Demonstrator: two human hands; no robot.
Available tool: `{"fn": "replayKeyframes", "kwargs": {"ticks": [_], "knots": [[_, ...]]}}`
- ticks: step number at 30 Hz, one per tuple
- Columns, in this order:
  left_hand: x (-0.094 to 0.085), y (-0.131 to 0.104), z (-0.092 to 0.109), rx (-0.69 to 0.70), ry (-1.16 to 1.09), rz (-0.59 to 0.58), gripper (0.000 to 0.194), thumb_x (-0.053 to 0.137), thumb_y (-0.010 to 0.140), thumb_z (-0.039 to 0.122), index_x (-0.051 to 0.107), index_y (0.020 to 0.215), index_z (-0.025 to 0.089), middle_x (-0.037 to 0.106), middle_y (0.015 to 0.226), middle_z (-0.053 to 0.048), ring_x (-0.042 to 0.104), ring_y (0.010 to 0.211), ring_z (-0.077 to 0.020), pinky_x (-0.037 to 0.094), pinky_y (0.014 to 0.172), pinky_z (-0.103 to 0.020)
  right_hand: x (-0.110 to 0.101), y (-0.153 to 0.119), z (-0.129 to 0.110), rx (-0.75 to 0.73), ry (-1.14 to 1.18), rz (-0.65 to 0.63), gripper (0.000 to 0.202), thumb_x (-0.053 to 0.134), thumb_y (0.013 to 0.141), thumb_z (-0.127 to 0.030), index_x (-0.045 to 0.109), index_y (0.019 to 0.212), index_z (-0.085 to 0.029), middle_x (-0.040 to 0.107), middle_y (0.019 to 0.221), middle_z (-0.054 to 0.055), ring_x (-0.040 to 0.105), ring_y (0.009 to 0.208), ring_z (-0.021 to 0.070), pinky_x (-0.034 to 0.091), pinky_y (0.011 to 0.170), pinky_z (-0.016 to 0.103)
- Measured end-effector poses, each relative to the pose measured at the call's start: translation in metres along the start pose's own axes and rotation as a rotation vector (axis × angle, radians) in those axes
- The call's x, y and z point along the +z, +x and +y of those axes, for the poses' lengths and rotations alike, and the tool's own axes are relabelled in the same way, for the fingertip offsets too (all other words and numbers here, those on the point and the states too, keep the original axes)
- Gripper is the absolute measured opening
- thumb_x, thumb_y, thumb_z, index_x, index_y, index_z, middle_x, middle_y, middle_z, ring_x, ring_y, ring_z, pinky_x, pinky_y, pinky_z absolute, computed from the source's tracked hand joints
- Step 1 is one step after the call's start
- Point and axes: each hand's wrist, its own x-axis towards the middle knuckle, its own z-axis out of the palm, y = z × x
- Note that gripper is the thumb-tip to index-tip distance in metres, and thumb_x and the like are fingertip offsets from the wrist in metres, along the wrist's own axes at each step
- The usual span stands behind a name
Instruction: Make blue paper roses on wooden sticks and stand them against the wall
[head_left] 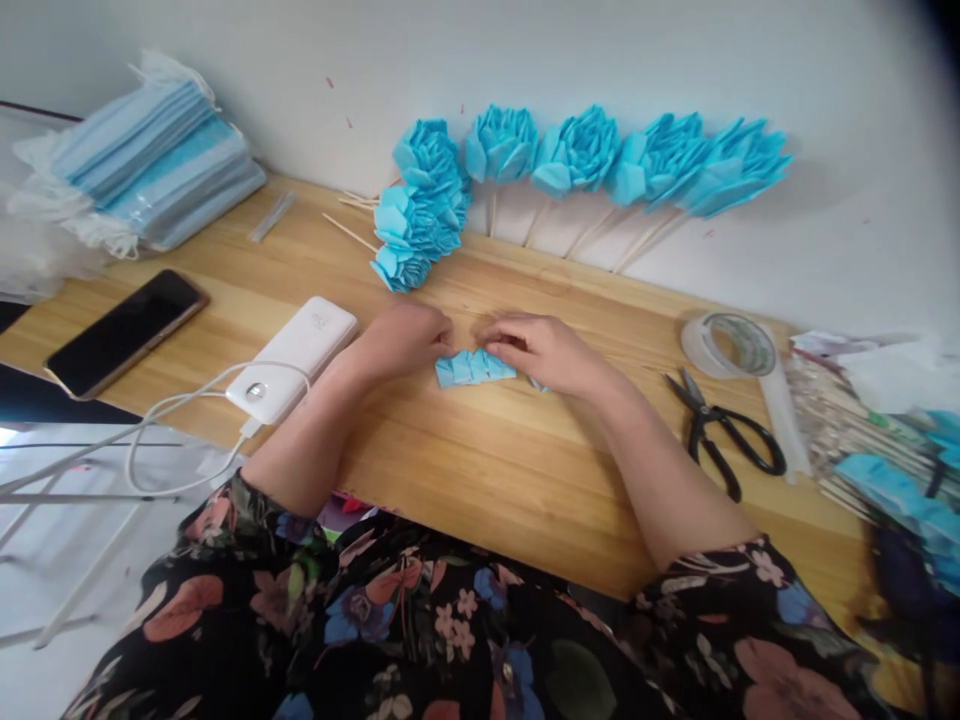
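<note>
A short strip of bright blue, pleated crepe-like material (pixel 474 369) lies on the wooden table before me. My left hand (pixel 405 340) is closed at the strip's upper left end, its fingertips curled and partly hidden. From the other side my right hand (pixel 546 350) pinches at the upper right edge, thumb against the folds and fingers slightly blurred. A small greyish piece (pixel 538 385) shows under the right hand. Just behind my hands are blue handmade flowers on sticks; the nearest flower (pixel 403 268) lies beyond my left hand.
More blue flowers (pixel 577 152) lean along the wall. Left are a white power bank (pixel 294 358) with cable, a phone (pixel 127 332) and packed face masks (pixel 161 165). Right are black-handled scissors (pixel 724 425), a tape roll (pixel 729 345) and a pile of sticks (pixel 840 425).
</note>
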Motion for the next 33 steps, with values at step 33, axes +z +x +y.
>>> {"fn": "replayKeyframes", "kwargs": {"ticks": [33], "knots": [[0.011, 0.009, 0.025, -0.079, -1.181, 0.432, 0.029, 0.066, 0.079, 0.044, 0.058, 0.07, 0.017, 0.059, 0.068, 0.001, 0.052, 0.064, -0.0112, 0.042, 0.068, -0.026, 0.005, 0.0, -0.015, 0.209, 0.47, 0.552, 0.016, 0.067, 0.082, -0.038, 0.062, 0.087, -0.023, 0.068, 0.075, 0.0, 0.062, 0.067, 0.0155, 0.051, 0.065, 0.031]]}}
